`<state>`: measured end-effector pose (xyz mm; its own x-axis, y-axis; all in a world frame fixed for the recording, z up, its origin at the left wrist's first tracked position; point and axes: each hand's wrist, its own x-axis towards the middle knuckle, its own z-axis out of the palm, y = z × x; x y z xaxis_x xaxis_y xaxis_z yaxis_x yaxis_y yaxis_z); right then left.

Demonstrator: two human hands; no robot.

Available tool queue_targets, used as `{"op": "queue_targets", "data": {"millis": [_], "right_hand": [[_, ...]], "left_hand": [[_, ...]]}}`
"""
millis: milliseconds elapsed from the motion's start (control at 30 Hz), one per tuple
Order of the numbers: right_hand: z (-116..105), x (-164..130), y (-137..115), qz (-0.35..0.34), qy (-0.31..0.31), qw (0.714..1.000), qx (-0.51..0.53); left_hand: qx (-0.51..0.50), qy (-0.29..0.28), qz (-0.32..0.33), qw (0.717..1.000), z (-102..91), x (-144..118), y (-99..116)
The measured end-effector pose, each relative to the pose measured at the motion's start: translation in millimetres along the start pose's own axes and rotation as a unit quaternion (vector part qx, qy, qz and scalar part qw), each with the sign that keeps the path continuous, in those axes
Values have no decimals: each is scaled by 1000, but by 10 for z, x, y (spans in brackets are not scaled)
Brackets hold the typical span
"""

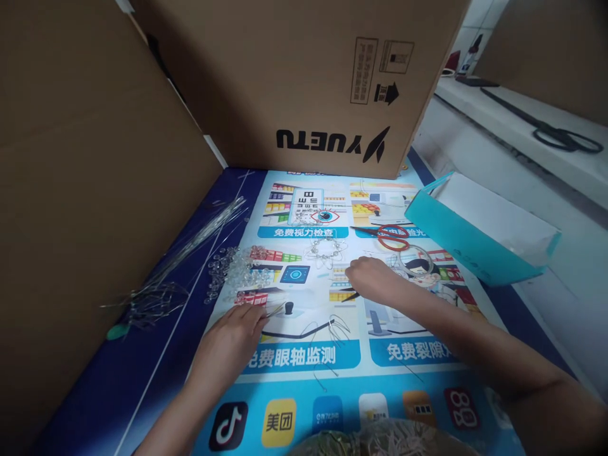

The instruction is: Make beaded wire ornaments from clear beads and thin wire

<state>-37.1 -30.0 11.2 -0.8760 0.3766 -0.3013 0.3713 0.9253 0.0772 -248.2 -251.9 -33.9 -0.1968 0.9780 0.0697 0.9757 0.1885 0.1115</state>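
My left hand [232,339] rests on the printed mat [304,380] and pinches a thin wire [274,310], just below a pile of clear beads [237,269]. My right hand [375,278] lies curled on the mat to the right, and the tip of a small dark tool [351,296] pokes out beneath its fingers. A beaded wire ornament [325,248] lies just beyond and between the hands. Several bent wire pieces [327,326] lie near my left fingertips.
A bundle of long wires [199,237] lies at the left by a cardboard wall [71,190]. A YUETU cardboard box [323,82] stands behind. Red-handled scissors [392,235], a clear ring [417,259] and a teal box [475,237] sit right. A bowl [375,440] of wire scraps is nearest me.
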Motion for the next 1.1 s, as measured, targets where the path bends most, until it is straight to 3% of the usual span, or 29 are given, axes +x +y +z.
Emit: {"op": "queue_targets", "data": {"millis": [200,400,567,900,1000,1100], "right_hand": [[15,168,108,23,-33,999,-14],[-16,269,532,93,-82,991,-43],[-33,154,749,128,-95,985,-58],[-3,-159,743,158,-64,982,-87],[17,-326,590,135,-28,987,-83],[93,-492,377,3,34,999,-31]], "left_hand": [[-18,11,-5,1000,26,-28,-6],[-25,14,-2,1000,11,-26,7],[-30,8,-2,1000,-2,-25,6],[-42,10,2,999,0,-33,-12],[-58,20,1,998,-13,-36,-23],[-88,41,-2,995,-28,-33,-6]]}}
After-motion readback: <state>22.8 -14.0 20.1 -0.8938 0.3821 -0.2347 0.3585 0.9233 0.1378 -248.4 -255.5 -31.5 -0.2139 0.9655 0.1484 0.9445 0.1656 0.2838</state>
